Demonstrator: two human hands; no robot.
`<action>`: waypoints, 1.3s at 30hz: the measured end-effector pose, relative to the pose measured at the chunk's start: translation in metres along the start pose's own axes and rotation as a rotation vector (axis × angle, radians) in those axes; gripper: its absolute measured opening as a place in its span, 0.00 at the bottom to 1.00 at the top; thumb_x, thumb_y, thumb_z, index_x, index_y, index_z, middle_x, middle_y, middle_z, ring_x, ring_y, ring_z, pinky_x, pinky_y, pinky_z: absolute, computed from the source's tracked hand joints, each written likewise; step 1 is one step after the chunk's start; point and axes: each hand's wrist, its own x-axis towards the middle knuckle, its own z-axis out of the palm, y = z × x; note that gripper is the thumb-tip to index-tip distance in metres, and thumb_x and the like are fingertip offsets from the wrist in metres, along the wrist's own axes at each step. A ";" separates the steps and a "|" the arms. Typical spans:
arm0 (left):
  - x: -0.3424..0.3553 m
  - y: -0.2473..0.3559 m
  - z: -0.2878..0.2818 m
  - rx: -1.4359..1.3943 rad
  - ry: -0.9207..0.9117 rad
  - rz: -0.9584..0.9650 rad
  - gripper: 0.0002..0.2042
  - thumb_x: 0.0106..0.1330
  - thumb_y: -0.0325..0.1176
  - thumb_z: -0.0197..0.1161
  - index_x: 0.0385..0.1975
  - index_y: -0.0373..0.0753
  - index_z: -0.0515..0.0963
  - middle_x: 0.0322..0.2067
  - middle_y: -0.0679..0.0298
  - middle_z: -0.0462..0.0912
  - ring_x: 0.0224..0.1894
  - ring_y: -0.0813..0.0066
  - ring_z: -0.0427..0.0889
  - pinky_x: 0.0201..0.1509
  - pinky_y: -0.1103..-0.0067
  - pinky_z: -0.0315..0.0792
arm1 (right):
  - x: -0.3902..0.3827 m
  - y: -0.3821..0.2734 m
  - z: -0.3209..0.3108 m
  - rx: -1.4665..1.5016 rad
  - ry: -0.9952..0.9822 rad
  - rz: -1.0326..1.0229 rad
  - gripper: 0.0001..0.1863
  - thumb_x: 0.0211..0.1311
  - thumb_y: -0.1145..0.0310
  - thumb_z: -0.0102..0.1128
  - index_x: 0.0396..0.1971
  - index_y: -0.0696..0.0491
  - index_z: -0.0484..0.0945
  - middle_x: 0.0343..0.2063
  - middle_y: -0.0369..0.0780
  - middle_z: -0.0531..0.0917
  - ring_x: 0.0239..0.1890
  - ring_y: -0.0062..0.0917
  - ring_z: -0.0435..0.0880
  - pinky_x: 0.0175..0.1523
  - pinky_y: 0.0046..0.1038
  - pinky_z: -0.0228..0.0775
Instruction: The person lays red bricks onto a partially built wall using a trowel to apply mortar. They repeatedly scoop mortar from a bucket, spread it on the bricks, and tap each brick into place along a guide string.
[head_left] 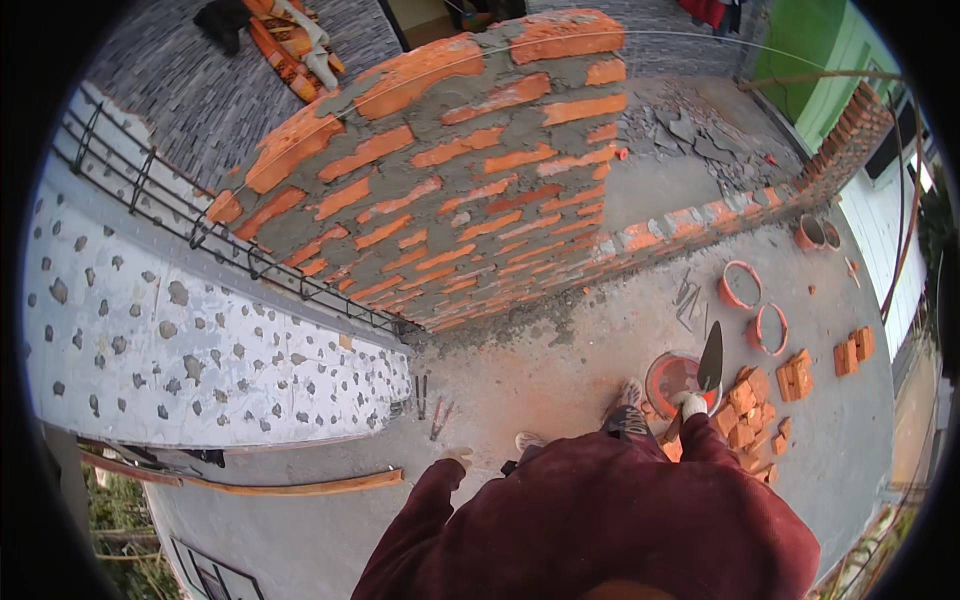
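My right hand point(691, 402), in a pale glove, grips a trowel point(711, 358) with its blade pointing up and away. The trowel is over the right side of an orange-red bucket point(655, 383) with grey mortar inside. A heap of orange bricks point(743, 410) lies just right of that bucket. My left hand point(460, 456) hangs low beside my body, apart from everything. Only a small part of it shows past the maroon sleeve, and its fingers are too small to make out. Ahead rises a brick wall point(440, 200) with rough grey mortar joints.
Two more orange buckets point(740, 286) point(768, 329) stand at the right. Long-handled tools point(440, 418) lie left of my feet. A wooden board point(300, 487) rests farther left, near a pitted white wall point(200, 330) with a rebar cage point(190, 228). A low brick course point(690, 222) runs right.
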 end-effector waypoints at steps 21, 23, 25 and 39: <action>0.303 0.549 -0.081 0.109 -0.481 0.371 0.25 0.64 0.36 0.71 0.60 0.34 0.78 0.55 0.55 0.85 0.59 0.67 0.83 0.64 0.72 0.73 | -0.198 0.073 -0.032 1.699 0.817 1.410 0.08 0.49 0.69 0.63 0.30 0.53 0.75 0.17 0.40 0.74 0.19 0.39 0.75 0.29 0.42 0.73; 0.347 0.572 -0.092 0.203 -0.519 0.303 0.24 0.63 0.38 0.71 0.57 0.34 0.80 0.53 0.56 0.87 0.58 0.67 0.83 0.64 0.72 0.74 | -0.173 0.045 -0.042 1.789 0.901 1.531 0.09 0.51 0.69 0.62 0.33 0.52 0.75 0.16 0.41 0.74 0.19 0.40 0.75 0.28 0.46 0.71; 0.387 0.601 -0.095 0.323 -0.579 0.240 0.23 0.63 0.42 0.71 0.56 0.36 0.82 0.51 0.56 0.88 0.57 0.66 0.84 0.63 0.71 0.74 | -0.186 0.027 -0.040 1.862 0.928 1.548 0.11 0.52 0.69 0.62 0.36 0.55 0.76 0.19 0.45 0.79 0.18 0.40 0.75 0.27 0.45 0.71; 0.505 1.009 0.004 0.538 -0.524 0.747 0.22 0.63 0.45 0.69 0.53 0.38 0.83 0.49 0.55 0.88 0.54 0.63 0.85 0.60 0.69 0.75 | -0.069 0.068 -0.024 2.089 0.974 1.545 0.05 0.56 0.71 0.61 0.27 0.56 0.75 0.21 0.44 0.80 0.20 0.39 0.77 0.28 0.39 0.72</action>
